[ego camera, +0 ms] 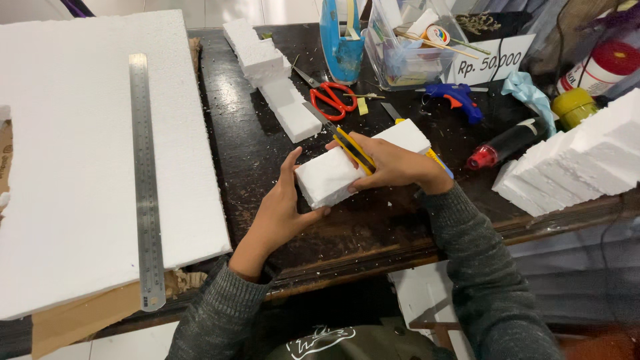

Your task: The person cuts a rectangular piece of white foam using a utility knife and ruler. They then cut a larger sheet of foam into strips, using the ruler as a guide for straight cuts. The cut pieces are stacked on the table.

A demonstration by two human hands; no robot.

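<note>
The white foam block (333, 175) lies on the dark wooden table (253, 153), near its front edge, between my two hands. My left hand (283, 207) cups its left end, thumb up along the side and fingers curled under, gripping it firmly. My right hand (393, 163) lies over the block, fingers closed around a yellow utility knife (350, 147) whose blade points away from me across the foam's top. Both forearms, in grey sleeves, reach in from below. Behind, a clear plastic container (407, 50) holds sticks and small rolls. I count one pair of red-handled scissors (332, 99), one blue glue gun (457, 99), one steel ruler (145, 180) on one large foam sheet (73, 153), and a stack of cut foam slabs (573, 160) at right.
</note>
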